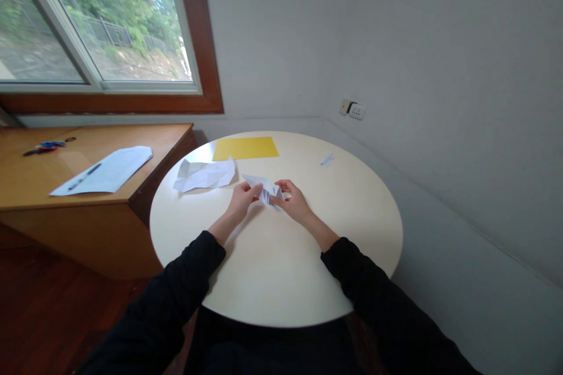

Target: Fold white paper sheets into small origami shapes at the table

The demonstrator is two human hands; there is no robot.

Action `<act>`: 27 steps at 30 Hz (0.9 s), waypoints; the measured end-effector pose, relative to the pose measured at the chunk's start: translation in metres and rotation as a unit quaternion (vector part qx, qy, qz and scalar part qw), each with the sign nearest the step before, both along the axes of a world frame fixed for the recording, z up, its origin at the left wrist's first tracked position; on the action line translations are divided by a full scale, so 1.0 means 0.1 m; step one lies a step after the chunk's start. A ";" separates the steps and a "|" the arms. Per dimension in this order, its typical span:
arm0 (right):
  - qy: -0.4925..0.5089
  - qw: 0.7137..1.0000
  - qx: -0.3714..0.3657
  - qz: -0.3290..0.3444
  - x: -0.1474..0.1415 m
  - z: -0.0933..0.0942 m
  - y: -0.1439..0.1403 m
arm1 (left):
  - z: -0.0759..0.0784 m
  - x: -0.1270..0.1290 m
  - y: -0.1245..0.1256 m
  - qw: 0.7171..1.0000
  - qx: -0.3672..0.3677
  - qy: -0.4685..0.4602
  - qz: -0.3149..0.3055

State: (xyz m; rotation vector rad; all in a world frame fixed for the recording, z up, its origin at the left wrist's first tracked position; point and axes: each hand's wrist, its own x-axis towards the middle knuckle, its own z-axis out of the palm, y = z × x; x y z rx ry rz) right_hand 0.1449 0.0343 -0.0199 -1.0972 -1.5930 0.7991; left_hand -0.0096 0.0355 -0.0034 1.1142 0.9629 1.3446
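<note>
A piece of folded white paper [266, 189] is held just over the round table, with several creases and a pointed flap reaching to the upper left. My left hand [241, 199] pinches its left side between thumb and fingers. On the opposite side, my right hand [294, 200] grips the paper, thumb in front and fingers curled behind. Part of the folded paper is hidden by my fingers. Left of my hands lies a creased, opened-out white sheet [204, 175]. Behind it, a flat yellow sheet [245, 148] rests on the table.
The round cream table [281, 269] stands against the wall. A small white paper piece [326, 159] lies at its right rear. On the wooden desk [171, 146] to the left are white sheets [118, 167], a pen [85, 176] and scissors [46, 147]. A wall socket [356, 111] is beyond.
</note>
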 end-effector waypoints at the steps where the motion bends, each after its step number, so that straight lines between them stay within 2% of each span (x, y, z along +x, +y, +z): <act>1: -0.012 1.000 0.003 0.000 0.00 0.01 -0.01 | -0.01 0.00 0.00 1.000 0.001 0.001 -0.004; 9: -0.037 0.998 0.043 -0.003 0.00 -0.03 0.01 | -0.08 0.00 0.04 0.999 0.018 0.021 -0.038; 21: -0.043 0.997 0.061 -0.016 0.00 -0.02 -0.01 | 0.00 0.01 -0.06 0.991 0.044 0.095 -0.078; 27: -0.042 0.997 0.058 -0.012 0.01 0.01 -0.02 | 0.01 0.01 -0.08 0.989 0.053 0.083 -0.108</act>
